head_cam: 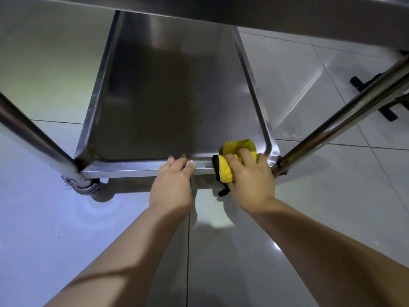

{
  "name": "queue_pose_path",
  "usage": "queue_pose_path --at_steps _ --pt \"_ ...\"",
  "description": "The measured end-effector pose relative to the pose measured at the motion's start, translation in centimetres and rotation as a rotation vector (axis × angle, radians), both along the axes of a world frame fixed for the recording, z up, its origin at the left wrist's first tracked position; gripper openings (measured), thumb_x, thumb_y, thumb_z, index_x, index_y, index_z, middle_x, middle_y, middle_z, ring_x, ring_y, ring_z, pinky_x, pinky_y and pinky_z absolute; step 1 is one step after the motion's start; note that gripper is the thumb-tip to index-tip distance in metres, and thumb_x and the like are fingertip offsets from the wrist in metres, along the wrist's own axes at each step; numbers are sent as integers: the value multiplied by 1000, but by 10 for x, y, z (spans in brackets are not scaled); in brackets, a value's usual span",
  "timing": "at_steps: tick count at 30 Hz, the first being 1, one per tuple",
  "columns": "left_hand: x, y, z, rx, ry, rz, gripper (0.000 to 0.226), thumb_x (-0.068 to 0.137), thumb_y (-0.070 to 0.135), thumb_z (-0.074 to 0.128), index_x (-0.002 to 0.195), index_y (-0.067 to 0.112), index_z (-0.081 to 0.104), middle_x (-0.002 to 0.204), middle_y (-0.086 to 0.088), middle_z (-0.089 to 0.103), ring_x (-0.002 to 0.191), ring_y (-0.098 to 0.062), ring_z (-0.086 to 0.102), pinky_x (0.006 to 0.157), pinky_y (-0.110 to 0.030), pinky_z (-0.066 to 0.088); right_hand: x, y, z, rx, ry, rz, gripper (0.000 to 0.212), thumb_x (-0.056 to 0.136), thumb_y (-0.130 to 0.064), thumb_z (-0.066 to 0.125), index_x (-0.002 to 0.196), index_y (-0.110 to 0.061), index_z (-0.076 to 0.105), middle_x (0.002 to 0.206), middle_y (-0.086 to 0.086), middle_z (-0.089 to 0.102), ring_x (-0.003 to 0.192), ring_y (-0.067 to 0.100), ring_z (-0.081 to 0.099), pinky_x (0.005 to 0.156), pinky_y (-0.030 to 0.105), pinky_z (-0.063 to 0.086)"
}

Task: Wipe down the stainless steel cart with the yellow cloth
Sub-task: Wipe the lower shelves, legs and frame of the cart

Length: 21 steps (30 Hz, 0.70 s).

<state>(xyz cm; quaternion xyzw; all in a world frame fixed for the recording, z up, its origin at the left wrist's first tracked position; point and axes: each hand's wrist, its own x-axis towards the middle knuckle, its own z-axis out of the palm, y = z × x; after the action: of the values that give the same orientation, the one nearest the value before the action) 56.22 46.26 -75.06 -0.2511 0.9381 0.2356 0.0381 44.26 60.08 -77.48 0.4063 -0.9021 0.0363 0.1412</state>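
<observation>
The stainless steel cart's bottom shelf fills the middle of the head view, a shallow tray with dark specks on it. My right hand grips the folded yellow cloth, black-edged, and presses it over the shelf's near rim close to the right corner. My left hand rests on the same near rim a little to the left, fingers curled over the edge, holding no object.
An upper shelf of the cart overhangs at the top. Slanted steel legs stand at left and right. A caster wheel sits under the near left corner. A black stand base lies on the glossy tiled floor at right.
</observation>
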Motion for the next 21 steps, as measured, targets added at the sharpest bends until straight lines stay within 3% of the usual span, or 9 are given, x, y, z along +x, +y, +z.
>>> queue_pose_path --at_steps 6,10,14,18,21 --pt "7 -6 -3 28 19 -41 63 89 6 48 146 23 27 157 3 13 145 -18 4 111 -23 12 16 -8 8 -64 -113 82 66 36 -12 85 100 -21 70 102 4 62 67 34 51 55 35 48" --pt "16 -8 4 107 27 -20 60 91 9 46 146 26 28 155 6 18 144 -12 6 110 -22 16 25 -3 19 -36 -256 49 66 44 -9 81 107 -21 68 110 4 59 78 35 50 62 37 50" --pt "33 -6 17 144 12 33 54 93 19 46 145 26 31 151 7 28 137 -15 23 104 -24 28 34 1 29 30 -445 -36 65 62 -9 70 124 -27 58 127 -4 47 102 30 41 79 33 40" --pt "57 -4 32 133 -42 57 54 93 23 51 143 26 34 139 3 41 124 -19 42 90 -28 42 52 6 36 -116 -465 -76 58 53 -13 82 110 -20 69 110 3 60 83 35 54 69 34 47" --pt "79 -2 50 131 -103 50 53 91 25 54 141 30 37 133 5 47 121 -18 45 85 -28 42 67 13 55 -59 -602 -151 51 63 -30 81 111 -25 67 112 -1 57 94 29 58 78 32 49"
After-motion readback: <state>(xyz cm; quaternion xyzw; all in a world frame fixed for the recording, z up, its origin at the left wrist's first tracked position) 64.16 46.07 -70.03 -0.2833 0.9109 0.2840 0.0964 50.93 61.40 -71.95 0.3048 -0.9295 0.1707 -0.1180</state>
